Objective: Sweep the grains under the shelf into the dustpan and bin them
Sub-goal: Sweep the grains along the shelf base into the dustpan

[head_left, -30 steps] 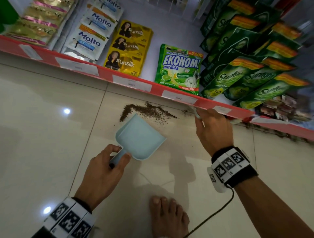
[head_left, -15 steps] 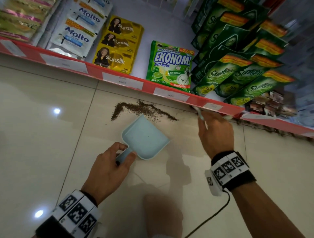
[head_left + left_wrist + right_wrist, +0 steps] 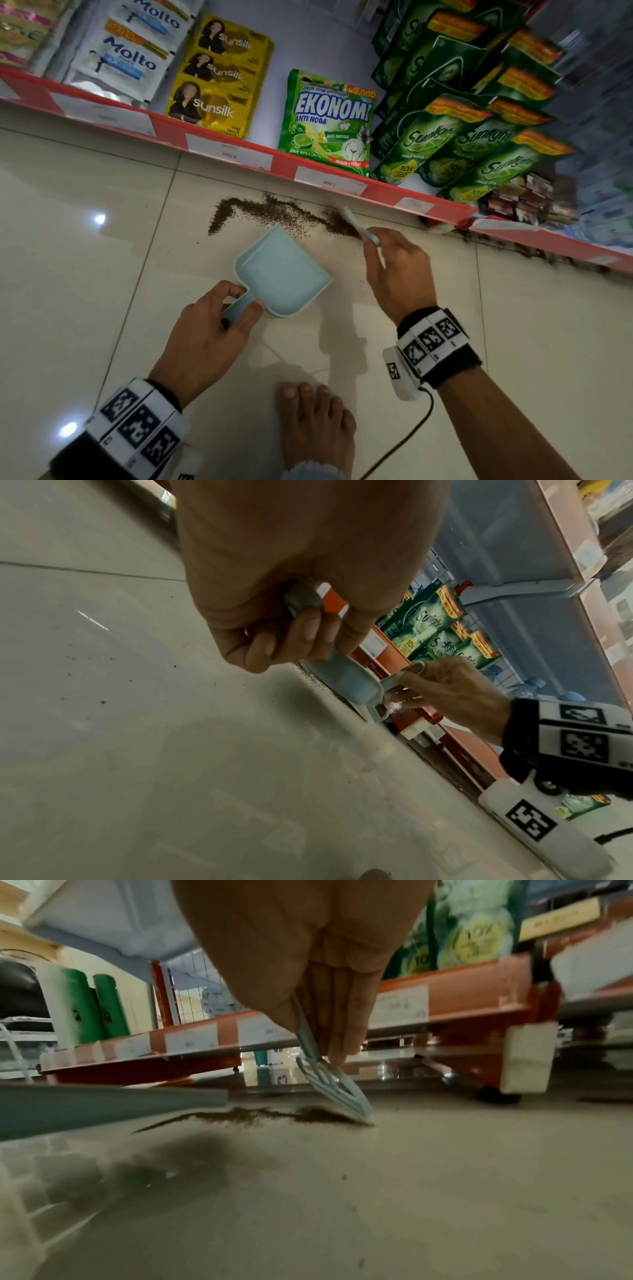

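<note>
1. Head view: my left hand (image 3: pixel 205 334) grips the dustpan (image 3: pixel 282 272) by its short handle, thumb and fingers wrapped round it, with the pan's open lip facing the grains (image 3: pixel 274 212).
2. My right hand (image 3: pixel 397 270) pinches the thin handle of the small brush (image 3: pixel 354 221), whose head touches the floor (image 3: pixel 68 274) at the right end of the grain line.
3. Those grains lie in a dark band on the tile, just in front of the red edge of the shelf (image 3: pixel 239 144), with more trailing off under it to the right.
4. Right wrist view: the brush head (image 3: pixel 337 1093) is tilted down, its edge right against the heap (image 3: pixel 260 1114).
5. Handling, as I judge it: the grains are light, loose and quick to scatter on glossy tile, so short, low strokes suit. The pan is light, stiff plastic and could slide, so I'd press its lip flat.
6. Nothing is in the pan yet; binning comes later.
</note>
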The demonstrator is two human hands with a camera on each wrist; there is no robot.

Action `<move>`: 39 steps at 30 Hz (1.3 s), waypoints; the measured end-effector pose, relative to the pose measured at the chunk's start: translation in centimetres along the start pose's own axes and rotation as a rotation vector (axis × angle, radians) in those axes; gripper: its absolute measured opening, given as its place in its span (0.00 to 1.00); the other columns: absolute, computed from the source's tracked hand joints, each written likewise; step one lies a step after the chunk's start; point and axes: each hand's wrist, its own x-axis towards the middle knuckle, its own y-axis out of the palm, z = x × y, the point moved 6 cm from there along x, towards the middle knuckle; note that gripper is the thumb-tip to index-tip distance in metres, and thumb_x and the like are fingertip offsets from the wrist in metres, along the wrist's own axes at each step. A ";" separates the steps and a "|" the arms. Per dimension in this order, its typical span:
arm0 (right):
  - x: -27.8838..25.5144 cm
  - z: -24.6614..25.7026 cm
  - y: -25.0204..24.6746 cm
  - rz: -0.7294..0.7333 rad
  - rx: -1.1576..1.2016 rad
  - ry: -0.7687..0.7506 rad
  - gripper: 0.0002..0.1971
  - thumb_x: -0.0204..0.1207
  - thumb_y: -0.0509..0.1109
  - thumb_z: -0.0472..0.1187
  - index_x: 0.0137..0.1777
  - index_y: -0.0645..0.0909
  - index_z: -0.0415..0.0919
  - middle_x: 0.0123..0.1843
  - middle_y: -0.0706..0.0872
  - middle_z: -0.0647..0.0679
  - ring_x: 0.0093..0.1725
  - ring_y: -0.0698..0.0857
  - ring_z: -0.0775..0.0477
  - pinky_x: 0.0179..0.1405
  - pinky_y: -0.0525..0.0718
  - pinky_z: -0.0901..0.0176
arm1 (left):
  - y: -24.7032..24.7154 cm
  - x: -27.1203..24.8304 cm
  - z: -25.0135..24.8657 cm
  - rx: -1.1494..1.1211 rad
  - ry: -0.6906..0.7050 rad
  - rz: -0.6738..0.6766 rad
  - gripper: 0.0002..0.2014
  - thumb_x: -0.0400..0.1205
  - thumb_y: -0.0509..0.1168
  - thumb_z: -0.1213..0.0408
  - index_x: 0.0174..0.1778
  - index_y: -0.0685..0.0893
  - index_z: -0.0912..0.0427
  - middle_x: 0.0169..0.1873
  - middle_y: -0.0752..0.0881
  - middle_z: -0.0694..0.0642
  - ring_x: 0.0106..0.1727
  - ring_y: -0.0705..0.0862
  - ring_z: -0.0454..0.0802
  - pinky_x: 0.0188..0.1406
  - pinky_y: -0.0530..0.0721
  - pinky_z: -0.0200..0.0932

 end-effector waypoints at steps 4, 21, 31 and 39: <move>1.7 -3.3 -1.6 -0.029 -0.168 0.103 0.08 0.83 0.65 0.33 0.52 0.86 0.33 0.41 0.89 0.38 0.27 0.82 0.43 0.30 0.74 0.64 | -0.1 -0.2 0.2 -0.006 0.002 0.009 0.11 0.80 0.68 0.49 0.50 0.79 0.50 0.20 0.80 0.50 0.18 0.76 0.41 0.24 0.73 0.38; 2.4 -4.9 -2.3 0.050 -0.108 0.145 0.13 0.82 0.66 0.35 0.63 0.85 0.39 0.49 0.91 0.36 0.45 0.88 0.32 0.46 0.87 0.46 | -0.1 0.2 0.7 0.037 -0.012 -0.001 0.12 0.80 0.68 0.47 0.53 0.78 0.49 0.29 0.84 0.47 0.30 0.83 0.41 0.27 0.74 0.36; -0.2 2.6 1.3 0.139 0.149 0.016 0.12 0.84 0.63 0.36 0.63 0.85 0.38 0.47 0.91 0.40 0.33 0.86 0.44 0.38 0.85 0.59 | -0.2 0.3 0.9 0.067 -0.006 -0.023 0.12 0.80 0.68 0.47 0.52 0.78 0.48 0.30 0.84 0.47 0.29 0.83 0.40 0.27 0.74 0.34; 1.5 -4.2 -2.7 0.106 -0.216 0.233 0.11 0.82 0.64 0.32 0.59 0.85 0.36 0.42 0.90 0.34 0.35 0.87 0.35 0.28 0.81 0.62 | -0.7 0.2 1.6 0.036 -0.032 -0.034 0.12 0.80 0.69 0.47 0.52 0.79 0.49 0.29 0.86 0.49 0.29 0.85 0.43 0.28 0.77 0.40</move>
